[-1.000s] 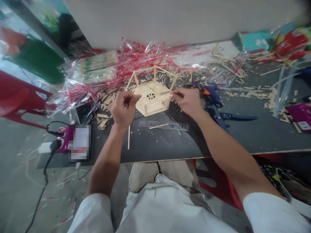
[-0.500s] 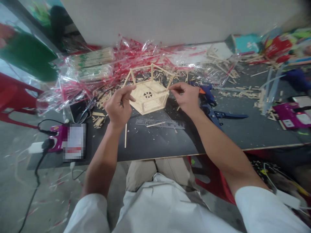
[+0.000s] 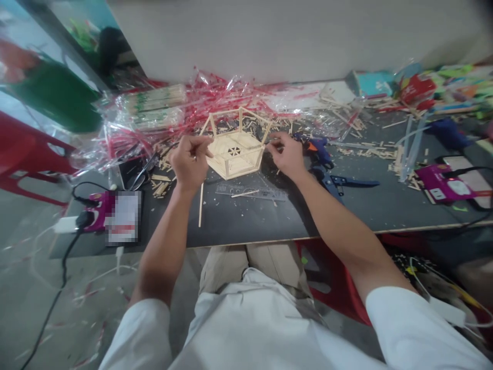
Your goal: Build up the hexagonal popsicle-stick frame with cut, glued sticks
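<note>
Framework (image 3: 247, 140) of pale sticks stands on the worktop (image 3: 246, 225), its floor laid and rear posts already topped by rails; the nearer side's joining looks unfinished, though I cannot tell. At its left edge the left hand (image 3: 189, 163) curls, fingertips drawn together; at its right corner the right hand (image 3: 289, 154) bends inward. Whether either grip holds anything is unclear. A ruler (image 3: 271, 194) lies before it.

The person wears a loose white shirt (image 3: 246, 329), creased in front; either side of the shirt are plain short sleeves (image 3: 142, 331), and beyond its hem, beige trousers (image 3: 224, 267). The hands (image 3: 190, 165) are bare.
</note>
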Available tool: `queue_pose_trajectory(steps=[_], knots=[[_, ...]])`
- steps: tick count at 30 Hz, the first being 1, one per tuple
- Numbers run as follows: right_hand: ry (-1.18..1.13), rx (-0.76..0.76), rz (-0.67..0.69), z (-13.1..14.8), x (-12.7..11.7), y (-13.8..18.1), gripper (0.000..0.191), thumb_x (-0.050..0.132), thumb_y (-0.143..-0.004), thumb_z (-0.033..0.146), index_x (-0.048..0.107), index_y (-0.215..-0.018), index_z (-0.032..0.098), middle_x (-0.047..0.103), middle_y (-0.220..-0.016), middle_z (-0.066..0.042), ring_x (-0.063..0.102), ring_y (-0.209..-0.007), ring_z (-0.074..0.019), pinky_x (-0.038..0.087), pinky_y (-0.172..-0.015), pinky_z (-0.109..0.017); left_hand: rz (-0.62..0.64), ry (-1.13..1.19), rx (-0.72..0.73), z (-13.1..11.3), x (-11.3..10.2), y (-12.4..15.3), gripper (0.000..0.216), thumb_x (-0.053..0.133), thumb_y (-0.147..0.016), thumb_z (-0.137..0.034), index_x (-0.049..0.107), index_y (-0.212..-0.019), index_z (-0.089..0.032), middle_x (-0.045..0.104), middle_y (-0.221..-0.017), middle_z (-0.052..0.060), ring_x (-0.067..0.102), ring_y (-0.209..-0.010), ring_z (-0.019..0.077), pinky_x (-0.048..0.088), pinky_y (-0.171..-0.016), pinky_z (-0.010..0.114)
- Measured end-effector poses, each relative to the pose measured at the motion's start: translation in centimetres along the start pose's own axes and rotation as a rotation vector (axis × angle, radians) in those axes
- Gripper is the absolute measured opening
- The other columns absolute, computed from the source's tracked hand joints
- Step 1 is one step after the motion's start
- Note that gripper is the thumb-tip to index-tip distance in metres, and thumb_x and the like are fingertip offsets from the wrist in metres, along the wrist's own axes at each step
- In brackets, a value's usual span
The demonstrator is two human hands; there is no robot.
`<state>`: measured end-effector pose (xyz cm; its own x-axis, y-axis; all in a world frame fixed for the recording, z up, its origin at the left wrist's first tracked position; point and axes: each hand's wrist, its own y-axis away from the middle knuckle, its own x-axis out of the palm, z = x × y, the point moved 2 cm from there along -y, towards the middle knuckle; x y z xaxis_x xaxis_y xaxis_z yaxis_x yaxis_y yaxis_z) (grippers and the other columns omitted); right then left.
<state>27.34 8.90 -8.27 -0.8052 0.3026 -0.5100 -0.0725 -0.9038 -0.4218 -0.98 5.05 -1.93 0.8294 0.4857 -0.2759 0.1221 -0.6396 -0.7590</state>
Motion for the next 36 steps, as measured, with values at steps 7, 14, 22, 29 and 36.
queue_pose_trajectory(steps=[7, 14, 22, 29, 36], knots=[[-0.118, -0.031, 0.123, -0.1, 0.5, -0.2, 0.055, 0.059, -0.088, 0.023, 0.055, -0.143, 0.021, 0.065, -0.144, -0.014, 0.073, -0.077, -0.0209, 0.062, -0.068, -0.039, 0.082, -0.048, 0.028, -0.1, -0.1, -0.2, 0.02, 0.048, -0.102, -0.025, 0.067, -0.095, -0.024, 0.076, -0.081, -0.001, 0.071, -0.064, 0.01, 0.054, -0.066, 0.025], [-0.052, -0.032, 0.157, 0.1, 0.6, -0.4, 0.039, 0.055, -0.097, 0.042, 0.064, -0.13, 0.023, 0.075, -0.124, -0.012, 0.072, -0.078, -0.024, 0.062, -0.08, -0.044, 0.396, -0.021, 0.075, -1.6, -2.0, -1.3, 0.012, 0.059, -0.089, -0.028, 0.066, -0.084, -0.02, 0.067, -0.076, 0.001, 0.06, -0.067, 0.0124, 0.047, -0.059, 0.024], [0.103, -0.048, 0.12, 1.1, -0.6, -0.3, 0.024, 0.056, -0.097, 0.041, 0.071, -0.104, 0.022, 0.078, -0.104, -0.011, 0.071, -0.085, -0.028, 0.057, -0.085, -0.044, 0.997, -0.097, -0.243, 0.8, -1.6, -0.9, 0.035, 0.085, -0.073, -0.049, 0.071, -0.071, -0.017, 0.062, -0.059, -0.002, 0.051, -0.055, 0.0096, 0.039, -0.058, 0.026], [0.335, -0.163, 0.352, 2.4, -3.8, -0.7, 0.016, 0.068, -0.089, 0.037, 0.07, -0.088, 0.021, 0.074, -0.083, -0.009, 0.067, -0.077, -0.0276, 0.05, -0.08, -0.041, 0.966, -0.234, -0.223, 1.6, -1.5, -0.8, 0.022, 0.071, -0.086, -0.039, 0.075, -0.082, -0.018, 0.067, -0.066, -0.001, 0.055, -0.06, 0.0116, 0.04, -0.066, 0.027], [0.309, -0.231, 0.45, 3.6, -3.3, -0.3, 0.047, 0.056, -0.096, 0.064, 0.065, -0.083, 0.02, 0.069, -0.079, -0.01, 0.063, -0.075, -0.0272, 0.045, -0.075, -0.039, 0.696, -0.435, -0.271, 3.1, -0.9, -0.6, 0.021, 0.062, -0.091, -0.033, 0.076, -0.094, -0.017, 0.076, -0.086, 0.007, 0.062, -0.072, 0.0184, 0.043, -0.073, 0.031]])
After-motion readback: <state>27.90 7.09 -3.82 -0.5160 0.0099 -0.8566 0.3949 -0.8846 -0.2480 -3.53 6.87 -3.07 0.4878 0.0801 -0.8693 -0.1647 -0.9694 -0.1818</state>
